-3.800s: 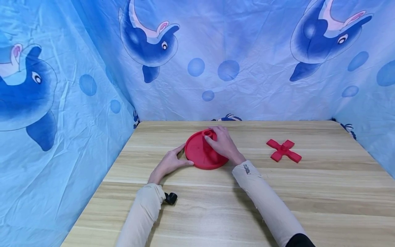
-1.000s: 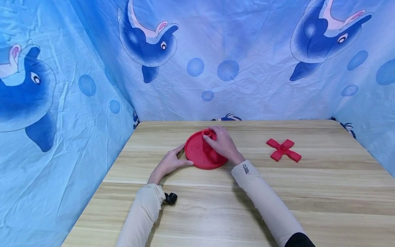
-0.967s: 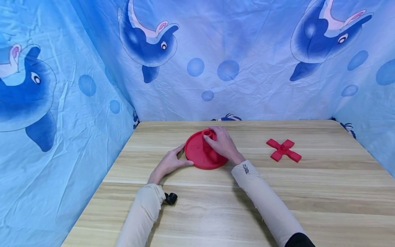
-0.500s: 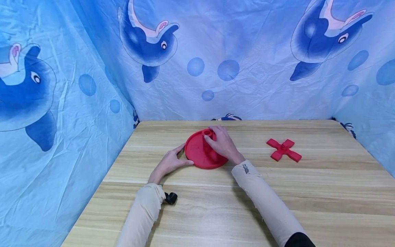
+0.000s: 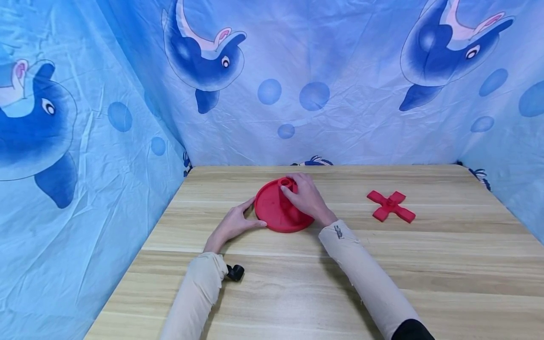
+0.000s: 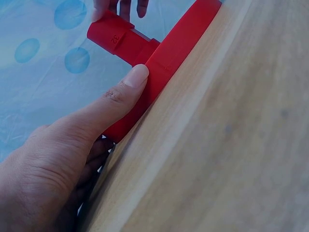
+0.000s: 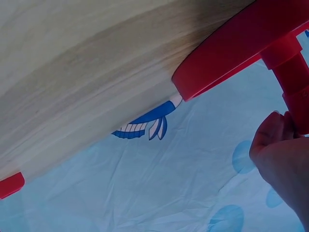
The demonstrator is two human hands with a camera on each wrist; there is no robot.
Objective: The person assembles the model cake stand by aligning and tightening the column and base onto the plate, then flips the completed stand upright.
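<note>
A red round dish with a low rim (image 5: 269,210) lies flat on the wooden table. From its middle rises a red stepped tube (image 5: 285,200), hollow at the top and marked 32 in the left wrist view. My left hand (image 5: 234,223) holds the dish's near-left rim between thumb and spread fingers; in the left wrist view the thumb (image 6: 118,96) presses on the outer wall. My right hand (image 5: 309,194) grips the tube near its upper end, thumb in front and fingers behind, partly hidden. The tube's lower steps (image 7: 289,70) show uncovered in the right wrist view.
A red four-armed cross piece (image 5: 389,206) with a short central peg lies on the table to the right. A small black device (image 5: 235,273) sits at the left sleeve cuff. Blue dolphin-print cloth (image 5: 293,137) hangs behind the table's far edge and along both sides.
</note>
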